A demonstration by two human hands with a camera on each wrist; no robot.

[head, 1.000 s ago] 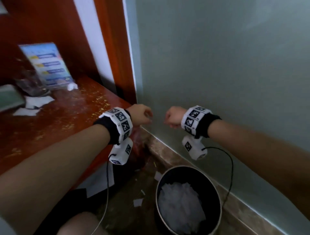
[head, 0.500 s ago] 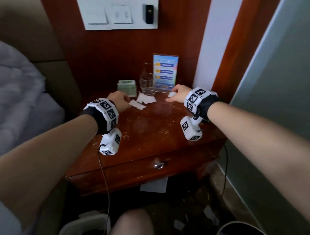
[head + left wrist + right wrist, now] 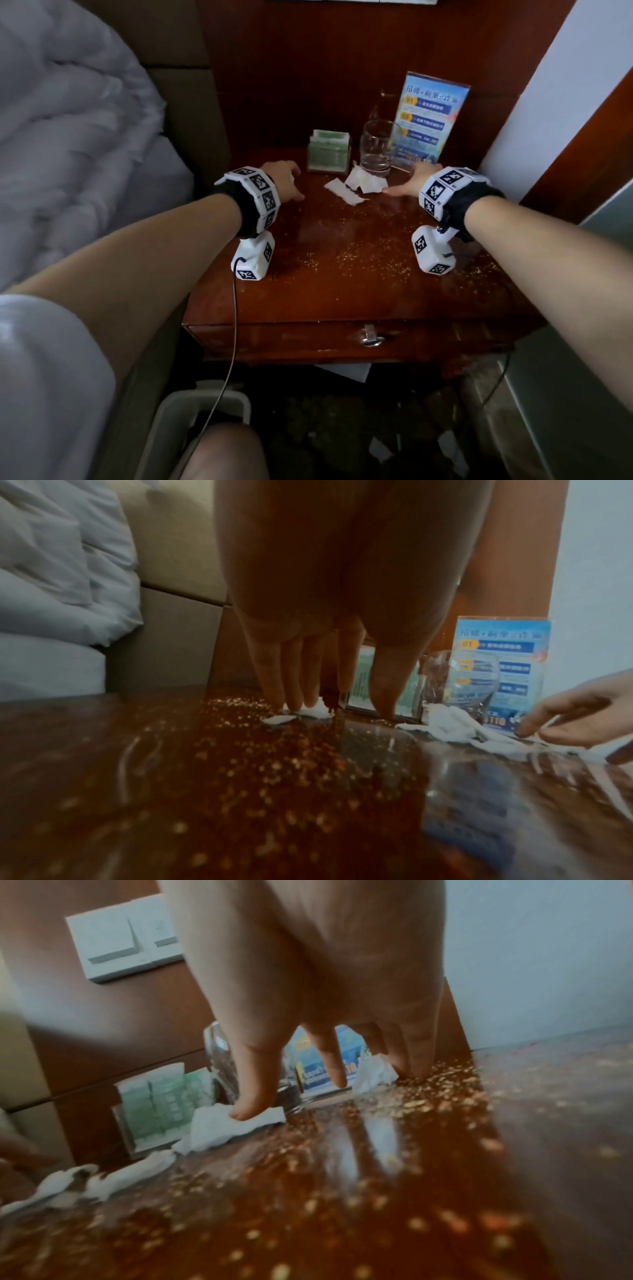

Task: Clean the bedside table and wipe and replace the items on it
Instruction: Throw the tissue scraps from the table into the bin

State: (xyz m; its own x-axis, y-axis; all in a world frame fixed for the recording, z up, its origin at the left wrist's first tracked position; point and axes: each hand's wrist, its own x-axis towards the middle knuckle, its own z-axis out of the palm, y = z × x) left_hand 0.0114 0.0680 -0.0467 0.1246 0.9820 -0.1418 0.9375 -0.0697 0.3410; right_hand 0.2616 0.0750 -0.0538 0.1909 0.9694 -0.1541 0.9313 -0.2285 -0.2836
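A black fabric wristband (image 3: 245,209) ringed with white square-marker tiles is worn on each bare forearm; a white camera block (image 3: 252,260) with a thin black cable (image 3: 233,342) is hung beneath.

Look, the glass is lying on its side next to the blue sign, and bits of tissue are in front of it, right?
Not quite. The glass stands upright next to the blue sign, as the head view shows. The bits of tissue do lie in front of it on the table.
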